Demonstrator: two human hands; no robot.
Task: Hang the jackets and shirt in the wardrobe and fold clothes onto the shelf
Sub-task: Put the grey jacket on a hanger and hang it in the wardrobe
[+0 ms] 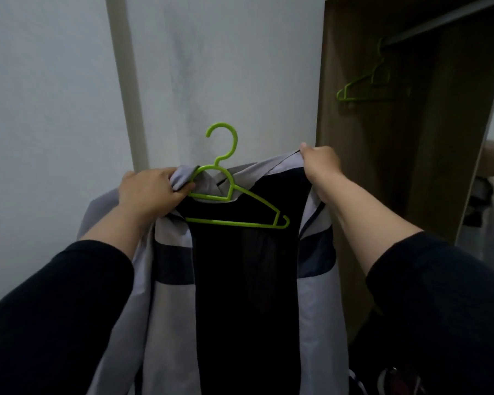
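Note:
I hold up a light grey jacket [171, 295] with dark navy bands and a black lining, its open front facing me. A lime green hanger [234, 192] sits at its collar, hook pointing up, its left end under the fabric and its right end bare against the lining. My left hand [151, 192] grips the jacket's left shoulder together with the hanger's left end. My right hand [321, 163] pinches the jacket's right shoulder edge and lifts it higher than the hanger's arm.
The open wooden wardrobe [354, 138] stands to the right, with a metal rail [439, 21] at the top. An empty green hanger [365, 81] hangs from the rail. A white wall [54, 109] is straight ahead. Dark clothes [397, 377] lie at lower right.

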